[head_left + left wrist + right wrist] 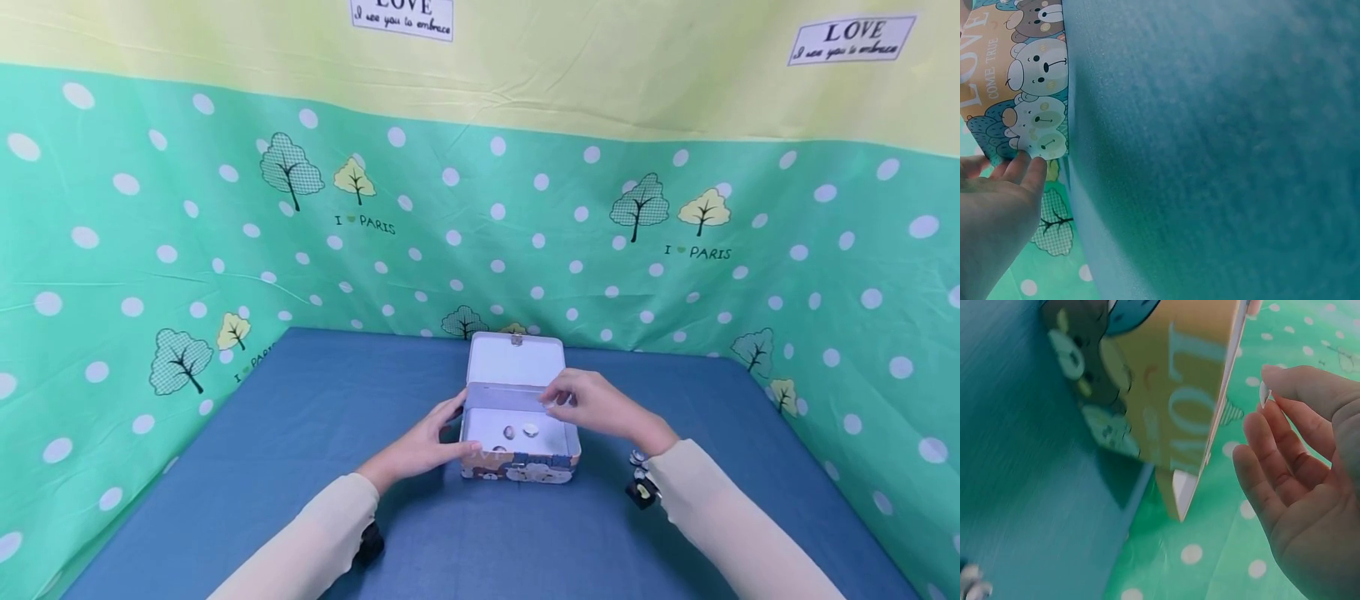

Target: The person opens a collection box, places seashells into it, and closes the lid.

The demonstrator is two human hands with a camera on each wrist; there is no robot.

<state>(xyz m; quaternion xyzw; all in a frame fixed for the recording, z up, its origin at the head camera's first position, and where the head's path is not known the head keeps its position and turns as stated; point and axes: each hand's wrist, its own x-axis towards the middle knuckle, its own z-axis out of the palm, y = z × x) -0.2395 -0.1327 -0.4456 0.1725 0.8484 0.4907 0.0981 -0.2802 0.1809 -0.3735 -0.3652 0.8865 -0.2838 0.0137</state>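
A hinged tin box (pixel 521 471) with printed bears stands with its lid (pixel 516 358) raised. My left hand (pixel 420 442) holds its left side, thumb at the front rim and fingers further back. In the left wrist view, fingertips touch the printed wall of the tin box (pixel 1038 69). Above the box's right side, my right hand (pixel 592 404) pinches a small, thin white curved piece (pixel 1264 394) between thumb and fingers. Inside the box lie a few small pieces, among them a pale round one (pixel 531 430) and a darker one (pixel 509 432). What they are is too small to tell.
The box stands on a blue cloth-covered table (pixel 315 400). Behind it and at both sides hangs a green dotted curtain (pixel 420 242). A small silvery-white object (pixel 638 457) lies near the right wrist, beside a black device (pixel 641 492).
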